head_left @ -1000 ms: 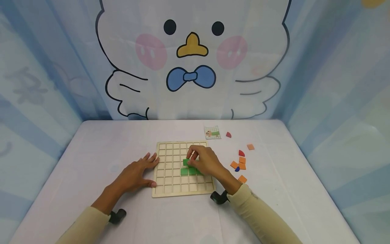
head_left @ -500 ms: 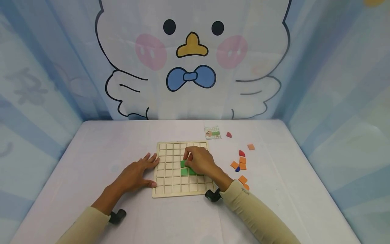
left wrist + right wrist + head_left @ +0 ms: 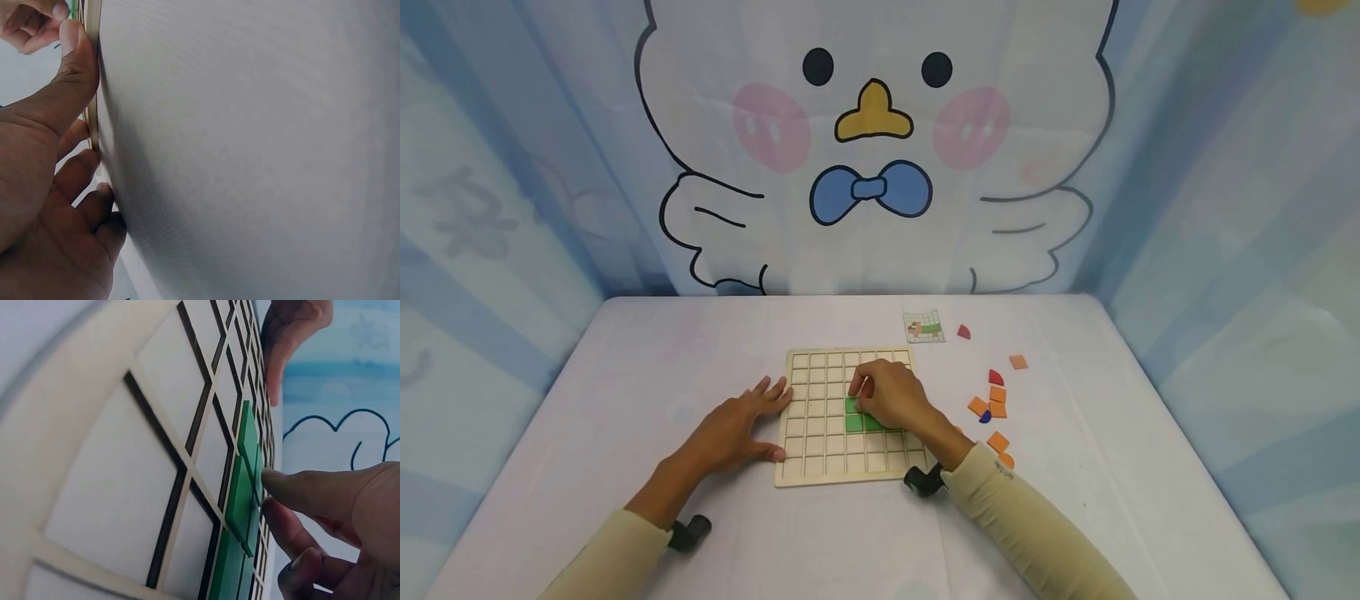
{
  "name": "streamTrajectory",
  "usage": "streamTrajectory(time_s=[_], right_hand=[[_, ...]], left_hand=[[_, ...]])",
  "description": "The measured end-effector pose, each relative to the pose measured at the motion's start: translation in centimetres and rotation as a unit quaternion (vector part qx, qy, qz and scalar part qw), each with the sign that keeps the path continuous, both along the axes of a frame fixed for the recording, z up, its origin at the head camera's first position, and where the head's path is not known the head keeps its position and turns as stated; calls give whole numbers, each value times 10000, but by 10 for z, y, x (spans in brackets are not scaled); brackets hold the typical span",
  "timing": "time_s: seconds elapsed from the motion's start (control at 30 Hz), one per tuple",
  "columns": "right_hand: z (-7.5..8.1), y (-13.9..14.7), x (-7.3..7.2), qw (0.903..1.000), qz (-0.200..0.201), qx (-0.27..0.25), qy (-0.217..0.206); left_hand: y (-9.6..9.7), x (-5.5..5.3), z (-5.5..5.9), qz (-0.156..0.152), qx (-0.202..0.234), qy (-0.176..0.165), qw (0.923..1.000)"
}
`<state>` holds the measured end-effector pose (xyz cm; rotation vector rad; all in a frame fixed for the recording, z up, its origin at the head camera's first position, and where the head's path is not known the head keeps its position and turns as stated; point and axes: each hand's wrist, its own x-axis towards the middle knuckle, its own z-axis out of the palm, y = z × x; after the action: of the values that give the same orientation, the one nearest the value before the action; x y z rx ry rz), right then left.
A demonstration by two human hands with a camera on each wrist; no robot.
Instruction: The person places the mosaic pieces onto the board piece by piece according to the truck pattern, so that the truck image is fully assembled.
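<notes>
A pale wooden grid board (image 3: 814, 467) lies on the table. Several green square tiles sit in its cells, in two rows right of the middle. My right hand (image 3: 895, 398) is over the board, thumb and fingertips at a green square tile (image 3: 851, 406) in the upper row. In the right wrist view, the thumb of the right hand (image 3: 337, 506) touches that tile (image 3: 258, 472); other green tiles (image 3: 237, 500) lie beside it. My left hand (image 3: 737, 427) rests at the board's left edge with fingers spread; in the left wrist view its thumb (image 3: 72, 69) lies against the edge.
Right of the board lie several loose orange squares (image 3: 997, 441), two red quarter-rounds (image 3: 995, 377), a blue half-round (image 3: 985, 417) and an orange rounded piece (image 3: 1006, 460). A small picture card (image 3: 923, 327) lies behind the board. A printed curtain (image 3: 872, 250) stands at the back.
My right hand has moved slightly left and toward me with the green square tile, which now sits lined up with the row below. The left hand stays at the board's edge.
</notes>
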<state>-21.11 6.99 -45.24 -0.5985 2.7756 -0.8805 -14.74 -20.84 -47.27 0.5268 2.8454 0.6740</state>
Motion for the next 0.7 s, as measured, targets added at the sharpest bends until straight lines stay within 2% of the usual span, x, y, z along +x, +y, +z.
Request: streamTrajectory(time_s=[0.23, 0.53, 0.7], right_hand=[[6, 15, 3, 9991, -209, -355, -24], [18, 48, 6, 9961, -815, -345, -28], [23, 70, 7, 9947, -996, -272, 37]], left_hand=[[1, 0, 0, 22, 4, 12, 10000], [-1, 1, 0, -19, 79, 24, 10000], [0, 1, 1, -17, 79, 23, 10000]])
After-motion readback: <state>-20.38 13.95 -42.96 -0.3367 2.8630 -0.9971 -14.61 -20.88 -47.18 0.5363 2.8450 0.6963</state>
